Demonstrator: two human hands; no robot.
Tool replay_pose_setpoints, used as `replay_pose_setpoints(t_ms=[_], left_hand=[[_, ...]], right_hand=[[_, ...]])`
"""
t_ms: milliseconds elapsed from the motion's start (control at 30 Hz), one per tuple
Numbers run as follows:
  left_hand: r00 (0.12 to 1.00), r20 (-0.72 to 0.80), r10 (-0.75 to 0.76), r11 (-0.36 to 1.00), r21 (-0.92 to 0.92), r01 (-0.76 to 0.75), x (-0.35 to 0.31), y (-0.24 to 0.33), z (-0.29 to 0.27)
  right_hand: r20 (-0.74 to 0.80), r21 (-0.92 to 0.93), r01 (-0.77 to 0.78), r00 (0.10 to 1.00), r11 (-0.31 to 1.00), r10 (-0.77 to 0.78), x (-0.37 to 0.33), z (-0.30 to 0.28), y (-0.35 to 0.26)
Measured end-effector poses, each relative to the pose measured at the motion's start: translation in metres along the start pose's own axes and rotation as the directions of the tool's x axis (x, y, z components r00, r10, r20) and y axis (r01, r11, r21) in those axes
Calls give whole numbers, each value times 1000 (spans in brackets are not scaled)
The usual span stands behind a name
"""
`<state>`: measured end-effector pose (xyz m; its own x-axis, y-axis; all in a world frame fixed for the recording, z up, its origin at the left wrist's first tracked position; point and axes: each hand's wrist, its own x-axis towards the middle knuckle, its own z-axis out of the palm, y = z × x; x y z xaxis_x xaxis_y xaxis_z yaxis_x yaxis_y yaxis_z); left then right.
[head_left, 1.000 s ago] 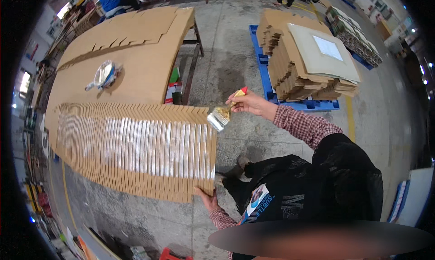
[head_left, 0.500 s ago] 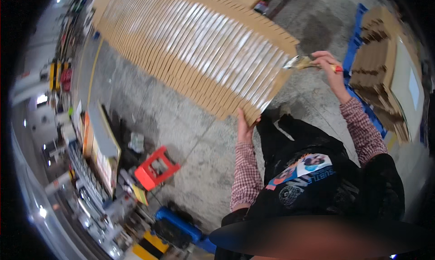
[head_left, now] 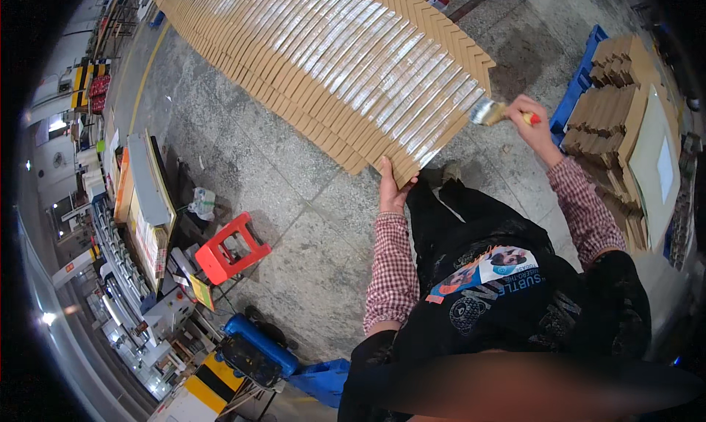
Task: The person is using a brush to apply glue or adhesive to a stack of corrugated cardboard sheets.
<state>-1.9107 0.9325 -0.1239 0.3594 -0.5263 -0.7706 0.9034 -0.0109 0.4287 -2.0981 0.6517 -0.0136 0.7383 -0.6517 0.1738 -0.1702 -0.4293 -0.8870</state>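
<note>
Brush (head_left: 497, 114) axis crosswise, bristles (head_left: 481, 112) leftward

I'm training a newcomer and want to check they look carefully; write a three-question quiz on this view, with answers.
1. Which hand holds the brush?
2. True or false: the red stool is to the left of the person's left hand.
3. Where does that hand grip the fanned cardboard sheets?
a) at their far end
b) at a near corner
c) in their middle

Key:
1. The right hand.
2. True.
3. b
</note>
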Motion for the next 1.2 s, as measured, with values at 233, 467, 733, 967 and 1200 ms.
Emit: replay_pose_setpoints(t_ms=[233,467,733,967,1200], left_hand=[[999,36,-3,1000,11,3,2,1,1],[999,16,-34,999,-19,34,0,0,-1],[1000,5,-25,1000,0,25,-1,2,0],[1000,-6,7,998,54,-7,-6,4,2],[998,-15,55,994,101,-53,-8,2,1]], right_hand=[[-167,63,-23,985,998,33,-11,-5,8],[-133,-26,3,991,1000,-7,-25,2,-18],[81,-83,45,996,996,-38,-32,38,-49],[88,-111,13,996,994,-3,-29,53,-57],[-45,-11,198,979,980,-198,-35,70,-57]])
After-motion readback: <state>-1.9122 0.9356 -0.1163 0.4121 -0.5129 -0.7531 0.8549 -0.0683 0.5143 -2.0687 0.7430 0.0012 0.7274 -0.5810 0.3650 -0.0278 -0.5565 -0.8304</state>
